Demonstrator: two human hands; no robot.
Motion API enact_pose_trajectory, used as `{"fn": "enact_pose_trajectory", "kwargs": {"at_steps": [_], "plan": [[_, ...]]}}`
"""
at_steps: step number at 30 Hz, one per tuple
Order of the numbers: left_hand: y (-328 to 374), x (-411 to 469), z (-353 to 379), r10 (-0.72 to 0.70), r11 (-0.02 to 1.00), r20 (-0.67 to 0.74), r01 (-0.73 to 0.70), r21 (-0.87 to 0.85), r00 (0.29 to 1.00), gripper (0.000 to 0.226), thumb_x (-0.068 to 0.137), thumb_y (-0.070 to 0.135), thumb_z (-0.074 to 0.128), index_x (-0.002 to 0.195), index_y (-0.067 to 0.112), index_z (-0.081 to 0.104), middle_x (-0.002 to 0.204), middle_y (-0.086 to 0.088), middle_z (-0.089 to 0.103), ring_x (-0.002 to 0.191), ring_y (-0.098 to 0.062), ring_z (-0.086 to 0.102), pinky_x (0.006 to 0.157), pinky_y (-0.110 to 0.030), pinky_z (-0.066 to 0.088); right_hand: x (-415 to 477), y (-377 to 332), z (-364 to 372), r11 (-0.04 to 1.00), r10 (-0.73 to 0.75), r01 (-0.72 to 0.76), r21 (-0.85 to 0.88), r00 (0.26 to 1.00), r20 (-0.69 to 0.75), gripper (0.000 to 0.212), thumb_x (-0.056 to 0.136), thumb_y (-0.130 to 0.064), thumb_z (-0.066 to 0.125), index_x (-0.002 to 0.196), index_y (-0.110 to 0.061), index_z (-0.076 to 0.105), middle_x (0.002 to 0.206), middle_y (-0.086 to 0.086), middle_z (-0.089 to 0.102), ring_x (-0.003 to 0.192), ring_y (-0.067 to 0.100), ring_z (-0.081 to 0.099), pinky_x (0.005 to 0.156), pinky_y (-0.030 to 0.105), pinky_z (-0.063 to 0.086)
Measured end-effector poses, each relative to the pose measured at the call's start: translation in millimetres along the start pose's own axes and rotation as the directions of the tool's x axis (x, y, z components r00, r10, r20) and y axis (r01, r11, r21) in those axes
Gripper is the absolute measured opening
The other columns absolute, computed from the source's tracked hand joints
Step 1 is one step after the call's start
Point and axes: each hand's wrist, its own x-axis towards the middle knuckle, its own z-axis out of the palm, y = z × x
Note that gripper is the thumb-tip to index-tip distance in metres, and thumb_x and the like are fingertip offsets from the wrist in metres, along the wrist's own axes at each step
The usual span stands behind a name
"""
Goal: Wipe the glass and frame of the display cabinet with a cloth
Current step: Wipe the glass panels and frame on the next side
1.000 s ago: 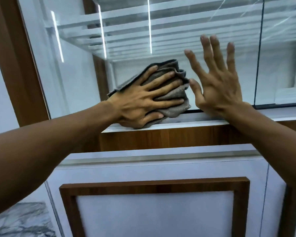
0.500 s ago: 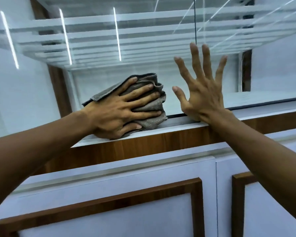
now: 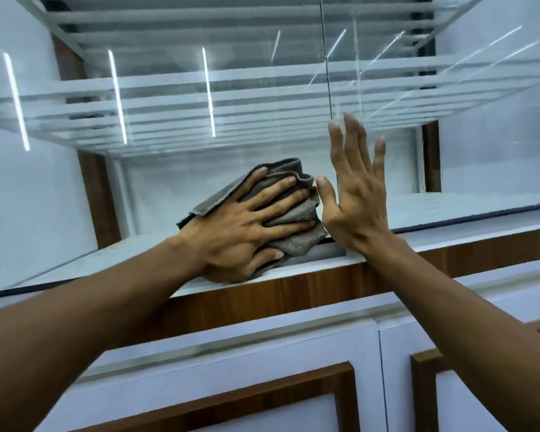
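Note:
A crumpled grey cloth point(image 3: 296, 213) lies against the lower part of the cabinet's glass pane point(image 3: 169, 182), just above the white bottom frame rail point(image 3: 449, 235). My left hand point(image 3: 247, 226) presses flat on the cloth with its fingers spread and straight. My right hand point(image 3: 356, 194) rests with an open palm on the glass right beside the cloth, fingers pointing up, thumb touching the cloth's edge. A vertical glass seam point(image 3: 326, 57) runs above my right hand.
Glass shelves point(image 3: 231, 95) with reflected light strips fill the cabinet interior. Brown wooden uprights point(image 3: 97, 198) stand at the back left and right. Below the rail are a wood band point(image 3: 293, 294) and white cabinet doors point(image 3: 262, 385) with wood trim.
My left hand has slid the cloth to the right along the bottom of the glass, closing the gap to my right hand. The view has shifted right.

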Motion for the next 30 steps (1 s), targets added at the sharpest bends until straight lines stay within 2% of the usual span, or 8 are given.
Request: {"fn": "enact_pose_trajectory", "kwargs": {"at_steps": [2,4,7,11,18,22,26,30], "plan": [[3.8,11.5,1.3,-0.013,0.999,-0.073,0.011,-0.03,0.997,0.061,0.106,0.049,0.035,0.162,0.027,0.036,0.172,-0.011,0.02,0.161,-0.034,0.01,0.128,-0.058,0.003,8.0,9.3,-4.1,0.999,0.041,-0.041,0.008,0.999,-0.013,0.071,0.098,-0.028,0.038,0.162,-0.007,0.02,0.171,0.018,0.009,0.159,0.032,0.003,0.129,0.053,-0.003],[-1.1,27.9,2.0,-0.072,0.997,-0.124,0.069,-0.029,0.99,0.061,0.106,0.049,0.036,0.163,0.026,0.035,0.173,-0.009,0.02,0.162,-0.032,0.009,0.127,-0.058,0.004,24.9,22.7,-10.9,0.997,0.073,-0.073,-0.002,0.997,-0.014,0.066,0.1,-0.03,0.03,0.164,-0.016,0.02,0.173,0.01,0.008,0.16,0.026,-0.002,0.13,0.048,-0.003],[-28.4,53.0,-6.4,-0.183,0.983,-0.195,0.186,-0.004,0.963,0.063,0.107,0.052,0.032,0.165,0.027,0.03,0.174,-0.007,0.014,0.162,-0.03,0.004,0.127,-0.058,0.004,50.1,38.6,-19.6,0.999,-0.004,0.005,-0.051,1.0,0.006,0.065,0.1,-0.03,0.03,0.163,-0.018,0.019,0.173,0.006,0.007,0.16,0.022,-0.003,0.129,0.05,-0.002],[-82.3,93.1,-34.6,-0.341,0.935,-0.256,0.353,0.001,0.904,0.064,0.105,0.054,0.03,0.164,0.029,0.031,0.173,-0.008,0.02,0.162,-0.031,0.009,0.126,-0.059,0.008,92.2,46.3,-29.5,0.996,-0.034,0.032,-0.079,0.999,-0.023,0.065,0.1,-0.03,0.033,0.163,-0.015,0.023,0.173,0.009,0.007,0.16,0.022,-0.002,0.128,0.051,-0.001],[-189.3,157.6,-84.9,-0.448,0.88,-0.315,0.475,0.009,0.836,0.065,0.105,0.055,0.026,0.165,0.029,0.027,0.174,-0.007,0.013,0.163,-0.028,0.002,0.128,-0.06,0.005,217.5,48.6,-43.6,0.996,-0.073,0.07,-0.062,0.997,-0.037,0.067,0.099,-0.028,0.035,0.163,-0.014,0.022,0.173,0.009,0.006,0.16,0.024,-0.002,0.127,0.054,0.001],[-247.6,194.2,-116.8,-0.581,0.794,-0.356,0.606,-0.051,0.731,0.065,0.106,0.054,0.023,0.165,0.028,0.025,0.174,-0.005,0.01,0.163,-0.026,0.0,0.129,-0.058,0.005,291.2,60.6,-50.0,0.997,-0.039,0.036,-0.069,0.998,-0.042,0.068,0.098,-0.03,0.034,0.164,-0.017,0.02,0.173,0.007,0.006,0.16,0.021,-0.002,0.128,0.054,0.001],[-285.5,230.0,-136.7,-0.603,0.77,-0.453,0.627,-0.116,0.657,0.061,0.107,0.042,0.029,0.163,0.019,0.033,0.173,-0.009,0.019,0.162,-0.029,0.01,0.13,-0.054,0.009,355.3,78.1,-58.0,0.997,-0.019,0.016,-0.08,0.999,-0.028,0.068,0.099,-0.032,0.032,0.164,-0.019,0.018,0.173,0.006,0.004,0.16,0.019,-0.005,0.128,0.053,-0.001],[-303.8,273.3,-156.9,-0.686,0.712,-0.561,0.587,-0.385,0.463,0.054,0.11,0.032,0.031,0.16,0.012,0.04,0.17,-0.012,0.028,0.16,-0.027,0.018,0.131,-0.046,0.01,409.2,104.5,-71.2,0.995,-0.005,0.003,-0.096,1.0,-0.017,0.069,0.099,-0.033,0.034,0.164,-0.019,0.018,0.173,0.008,0.005,0.16,0.021,-0.003,0.128,0.058,0.002]]}}
